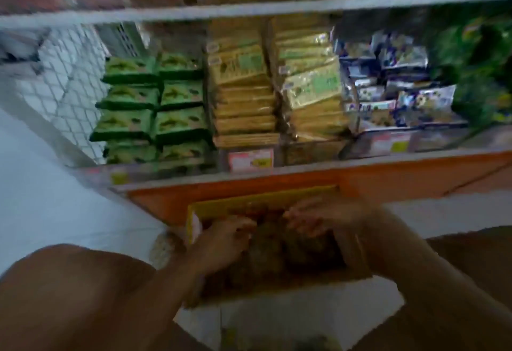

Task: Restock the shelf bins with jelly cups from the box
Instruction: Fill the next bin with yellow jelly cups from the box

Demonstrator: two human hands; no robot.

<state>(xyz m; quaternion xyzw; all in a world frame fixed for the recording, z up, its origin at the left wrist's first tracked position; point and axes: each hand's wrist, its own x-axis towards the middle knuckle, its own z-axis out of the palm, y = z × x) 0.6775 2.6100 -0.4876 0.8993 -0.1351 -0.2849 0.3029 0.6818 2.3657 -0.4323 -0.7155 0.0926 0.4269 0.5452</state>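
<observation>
Head view: blurry hands [224, 239], murky box [263, 201]

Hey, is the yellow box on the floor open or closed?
Open. The box is uncovered on top, and the left hand and right hand reach inside it.

No word or number can be read, as the whole view is blurred. Print is seen on the green packets [155, 101], the yellow packets [243, 73] and a pink-and-yellow price tag [250, 160], but none of it can be made out.
</observation>
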